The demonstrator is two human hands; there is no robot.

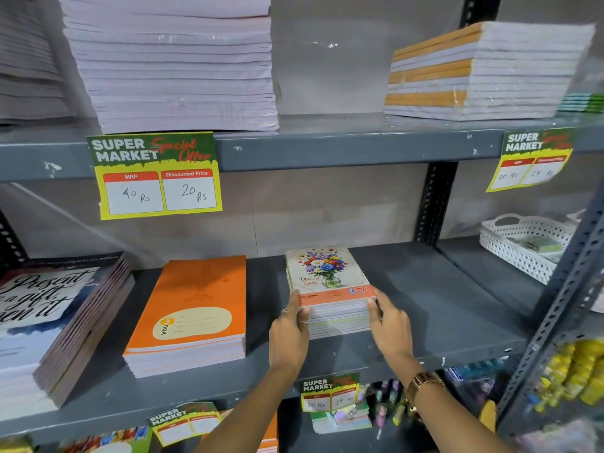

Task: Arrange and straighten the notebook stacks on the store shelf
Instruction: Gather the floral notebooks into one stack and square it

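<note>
Left hand (289,331) and right hand (390,322) clasp the near corners of the floral-covered notebook stack (330,289), its long axis running away from them into the grey metal shelf (441,299).

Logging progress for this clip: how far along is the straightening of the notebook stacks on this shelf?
Looks done: the orange-covered notebook stack sits fairly square. In hand: the left hand and right hand press both sides of the flower-covered notebook stack, whose lower books look slightly stepped. Left: the dark script-lettered notebook stack leans and fans sideways.
</note>
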